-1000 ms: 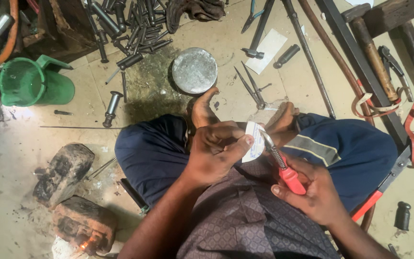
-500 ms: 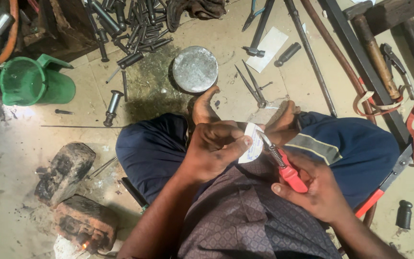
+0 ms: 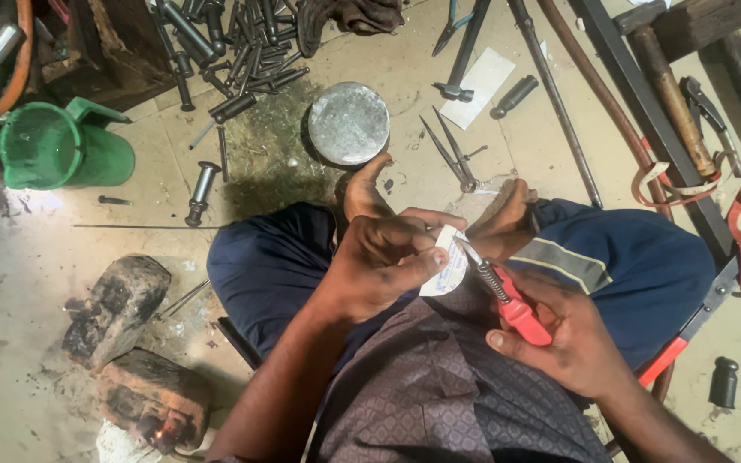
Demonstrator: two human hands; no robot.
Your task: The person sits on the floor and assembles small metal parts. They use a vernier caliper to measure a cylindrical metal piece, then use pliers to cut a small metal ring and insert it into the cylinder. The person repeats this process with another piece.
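In the head view, a small white, thin piece (image 3: 446,267) is pinched in the left hand (image 3: 383,261), whose fingers are curled closed around its left edge, just above the lap. Red-handled snips (image 3: 501,296) with a spring between the handles are gripped in the right hand (image 3: 572,343), fingers wrapped shut around the handles. The long axis of the snips is laid diagonally, from the right hand at lower right up to the tip at upper left, where the blades are met by the right edge of the white piece; whether the blades are closed on it cannot be told. The piece is thus found between the two hands, held by the left and touched only through the tool by the right. Bare feet are seen just beyond the hands on the concrete floor (image 3: 36,283), with a round metal lid (image 3: 349,123), a green jug (image 3: 53,146), scattered bolts (image 3: 233,43) and a hammer (image 3: 662,77) farther off
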